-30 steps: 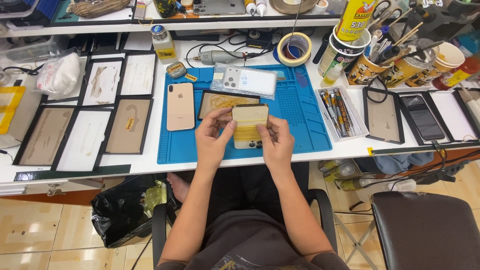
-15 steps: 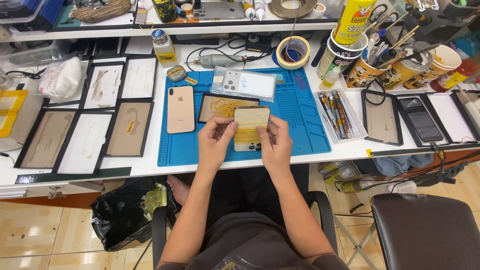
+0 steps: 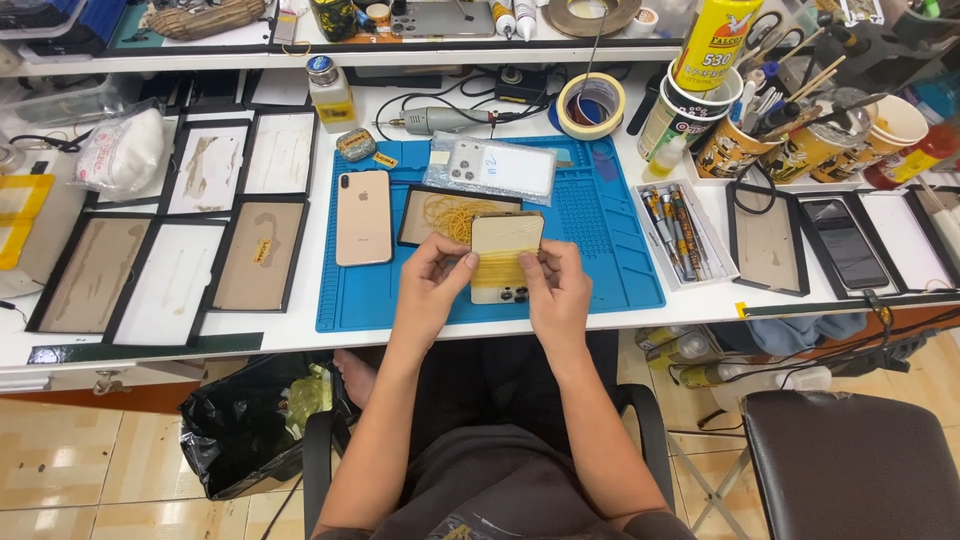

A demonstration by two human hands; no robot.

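Gold phone (image 3: pixel 505 256) edges hidden by fingers (image 3: pixel 452 262).

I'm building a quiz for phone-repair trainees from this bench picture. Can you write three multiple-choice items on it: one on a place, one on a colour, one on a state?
1. Where does the gold phone that nobody holds lie?
A. left part of the blue mat
B. on the shelf
C. on the chair

2. What colour is the work mat?
A. red
B. blue
C. white

3. How is the phone at the hands held?
A. left hand only
B. right hand only
C. both hands

Answers:
1 A: it lies back up on the mat's left part, beside a small tray of yellow rubber bands.
2 B: the mat is plainly blue.
3 C: the left hand and right hand grip it from either side, with yellow bands around its middle.
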